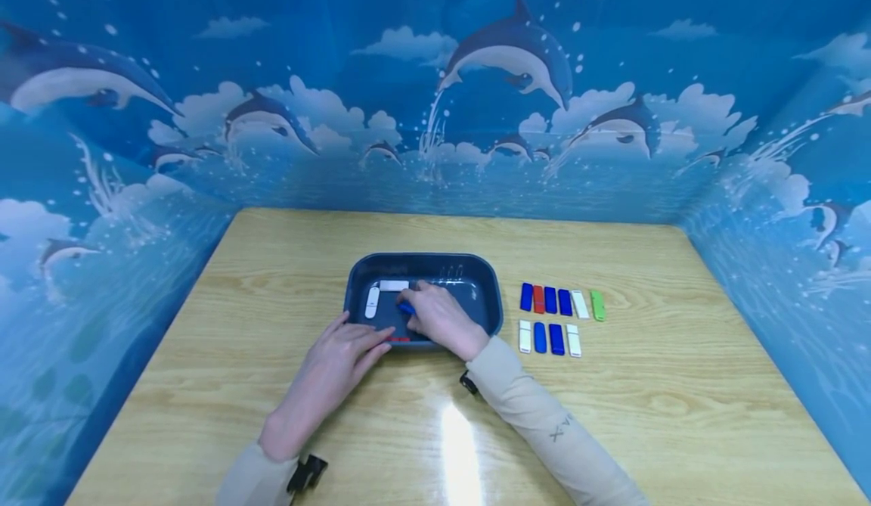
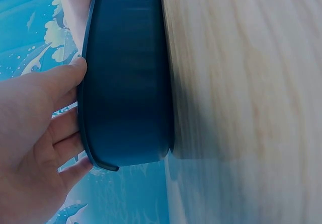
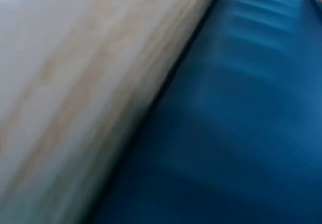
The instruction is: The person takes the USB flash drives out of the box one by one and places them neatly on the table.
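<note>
A dark blue rectangular tray (image 1: 491, 294) stands on the table. My right hand (image 1: 445, 317) reaches into it over the near rim and pinches a blue USB flash drive (image 1: 406, 307). My left hand (image 1: 343, 351) rests on the tray's near-left rim with its fingers extended; in the left wrist view the hand (image 2: 45, 128) has its fingertips right at the rim. A red flash drive (image 1: 401, 339) lies along the near wall beside those fingers. Two white flash drives, one upright (image 1: 372, 302) and one crosswise (image 1: 394, 286), lie inside on the left. The right wrist view shows only the tray's outer wall (image 3: 241, 118).
Right of the tray, two rows of flash drives lie on the wooden table (image 1: 653, 385): blue (image 1: 550, 300), red (image 1: 539, 299), white (image 1: 580, 304) and green (image 1: 598, 305) ones. A dolphin-printed curtain (image 1: 435, 173) borders the table at the back and sides.
</note>
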Action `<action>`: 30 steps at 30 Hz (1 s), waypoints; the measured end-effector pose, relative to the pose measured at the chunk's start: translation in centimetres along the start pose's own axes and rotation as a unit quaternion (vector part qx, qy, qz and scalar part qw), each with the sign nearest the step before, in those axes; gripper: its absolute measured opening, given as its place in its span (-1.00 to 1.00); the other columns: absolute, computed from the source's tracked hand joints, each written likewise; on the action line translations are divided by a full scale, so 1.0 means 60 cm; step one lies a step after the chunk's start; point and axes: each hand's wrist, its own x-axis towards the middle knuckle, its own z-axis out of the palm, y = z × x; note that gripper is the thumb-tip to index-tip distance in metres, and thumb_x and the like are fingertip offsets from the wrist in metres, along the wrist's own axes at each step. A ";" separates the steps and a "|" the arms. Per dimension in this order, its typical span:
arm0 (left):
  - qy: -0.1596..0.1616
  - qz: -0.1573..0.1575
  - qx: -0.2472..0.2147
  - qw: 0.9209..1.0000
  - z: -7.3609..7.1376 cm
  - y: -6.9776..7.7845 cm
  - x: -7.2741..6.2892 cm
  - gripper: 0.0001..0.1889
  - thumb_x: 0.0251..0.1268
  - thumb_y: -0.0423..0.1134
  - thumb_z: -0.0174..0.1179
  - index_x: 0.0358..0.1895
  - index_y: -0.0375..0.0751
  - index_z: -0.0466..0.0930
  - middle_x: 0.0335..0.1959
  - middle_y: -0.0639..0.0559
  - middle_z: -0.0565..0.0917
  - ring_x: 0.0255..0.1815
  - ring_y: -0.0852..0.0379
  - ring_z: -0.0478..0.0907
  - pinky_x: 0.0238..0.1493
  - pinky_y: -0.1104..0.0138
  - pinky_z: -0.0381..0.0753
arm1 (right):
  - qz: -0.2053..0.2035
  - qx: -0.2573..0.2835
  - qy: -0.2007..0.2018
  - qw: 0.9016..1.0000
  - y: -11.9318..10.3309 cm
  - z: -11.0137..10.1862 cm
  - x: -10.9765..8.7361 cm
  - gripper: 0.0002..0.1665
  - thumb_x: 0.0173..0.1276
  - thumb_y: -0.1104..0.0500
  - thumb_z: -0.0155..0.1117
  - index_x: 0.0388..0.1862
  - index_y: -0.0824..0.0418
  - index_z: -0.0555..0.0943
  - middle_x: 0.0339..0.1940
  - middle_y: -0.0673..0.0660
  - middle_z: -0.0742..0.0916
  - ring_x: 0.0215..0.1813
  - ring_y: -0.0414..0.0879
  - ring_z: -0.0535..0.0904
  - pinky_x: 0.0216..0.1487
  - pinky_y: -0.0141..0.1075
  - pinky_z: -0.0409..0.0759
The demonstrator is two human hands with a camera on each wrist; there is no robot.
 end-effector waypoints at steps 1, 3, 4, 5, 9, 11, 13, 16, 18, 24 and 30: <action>0.003 0.003 -0.001 1.000 0.000 0.000 0.000 -0.71 0.32 -0.16 0.39 0.08 -0.06 0.75 -0.09 -0.01 0.81 -0.02 0.05 0.73 0.49 -0.10 0.31 | 0.006 0.001 -0.002 1.000 -0.001 -0.001 0.000 -0.58 0.34 0.24 0.40 0.18 0.15 0.66 -0.06 0.17 0.71 -0.28 -0.09 0.62 -0.32 -0.34 0.65; 0.006 0.005 -0.001 1.000 0.000 0.000 0.000 -0.71 0.32 -0.16 0.40 0.07 -0.06 0.76 -0.10 -0.01 0.81 -0.03 0.05 0.73 0.49 -0.10 0.31 | 0.016 0.003 -0.007 1.000 -0.002 -0.003 -0.002 -0.60 0.36 0.27 0.37 0.17 0.17 0.65 -0.03 0.18 0.72 -0.25 -0.06 0.65 -0.30 -0.32 0.69; 0.007 0.006 -0.002 1.000 -0.001 0.000 0.000 -0.71 0.31 -0.17 0.40 0.07 -0.06 0.76 -0.10 -0.01 0.81 -0.03 0.05 0.73 0.49 -0.10 0.31 | 0.021 0.004 -0.010 1.000 -0.002 -0.005 -0.003 -0.62 0.37 0.28 0.35 0.16 0.17 0.65 -0.01 0.18 0.72 -0.23 -0.05 0.67 -0.28 -0.30 0.71; 0.008 0.006 -0.003 1.000 -0.001 -0.001 0.000 -0.72 0.31 -0.17 0.40 0.07 -0.07 0.76 -0.10 -0.01 0.81 -0.03 0.05 0.73 0.48 -0.11 0.32 | 0.026 0.008 -0.011 1.000 -0.002 -0.007 -0.005 -0.63 0.39 0.29 0.34 0.16 0.17 0.65 0.01 0.18 0.73 -0.22 -0.05 0.68 -0.27 -0.29 0.72; 0.000 -0.003 0.001 1.000 -0.001 0.001 0.001 -0.71 0.32 -0.16 0.40 0.07 -0.06 0.76 -0.09 -0.01 0.81 -0.03 0.06 0.73 0.48 -0.12 0.32 | 0.036 0.036 0.016 0.999 0.006 -0.018 -0.019 -0.68 0.43 0.29 0.32 0.14 0.16 0.65 0.01 0.15 0.74 -0.21 -0.07 0.70 -0.26 -0.29 0.72; -0.003 -0.006 0.002 1.000 -0.001 0.001 0.001 -0.71 0.32 -0.15 0.39 0.08 -0.06 0.76 -0.08 0.00 0.80 -0.02 0.05 0.73 0.48 -0.12 0.32 | 0.038 0.063 0.051 0.996 0.014 -0.027 -0.030 -0.70 0.43 0.30 0.32 0.12 0.15 0.66 -0.05 0.13 0.75 -0.24 -0.09 0.69 -0.30 -0.30 0.70; -0.005 -0.007 0.003 1.000 -0.001 0.002 0.001 -0.71 0.33 -0.15 0.39 0.08 -0.06 0.75 -0.06 0.00 0.80 -0.01 0.05 0.73 0.48 -0.12 0.32 | 0.039 0.095 0.090 0.991 0.027 -0.038 -0.046 -0.70 0.43 0.30 0.33 0.11 0.13 0.65 -0.15 0.09 0.74 -0.30 -0.13 0.65 -0.36 -0.34 0.64; -0.005 -0.002 0.001 1.000 0.000 0.003 0.001 -0.70 0.33 -0.15 0.38 0.09 -0.07 0.74 -0.04 -0.01 0.79 0.00 0.04 0.73 0.48 -0.13 0.31 | 0.051 0.140 0.140 0.979 0.055 -0.060 -0.076 -0.68 0.42 0.31 0.34 0.12 0.09 0.66 -0.24 0.04 0.69 -0.36 -0.15 0.60 -0.45 -0.34 0.56; -0.003 0.004 -0.001 1.000 0.001 0.003 0.000 -0.70 0.34 -0.16 0.38 0.10 -0.07 0.74 -0.03 -0.03 0.79 0.00 0.02 0.73 0.48 -0.13 0.30 | 0.074 0.166 0.164 0.970 0.079 -0.074 -0.101 -0.65 0.41 0.31 0.35 0.13 0.06 0.66 -0.26 0.03 0.69 -0.35 -0.15 0.62 -0.44 -0.32 0.59; 0.018 0.025 -0.005 1.000 0.002 -0.001 -0.002 -0.70 0.30 -0.18 0.40 0.08 -0.09 0.75 -0.05 -0.03 0.79 -0.03 0.02 0.74 0.47 -0.14 0.32 | 0.150 0.192 0.204 0.948 0.152 -0.100 -0.176 -0.64 0.41 0.29 0.36 0.16 0.08 0.63 -0.16 0.14 0.77 -0.18 0.04 0.74 -0.23 -0.10 0.72; 0.027 0.036 -0.007 0.999 0.004 -0.004 -0.002 -0.71 0.31 -0.18 0.39 0.07 -0.09 0.75 -0.06 -0.01 0.80 -0.03 0.04 0.74 0.47 -0.12 0.34 | 0.201 0.171 0.198 0.944 0.205 -0.109 -0.234 -0.64 0.45 0.28 0.31 0.20 0.17 0.59 -0.12 0.24 0.75 -0.15 0.13 0.72 -0.34 -0.21 0.63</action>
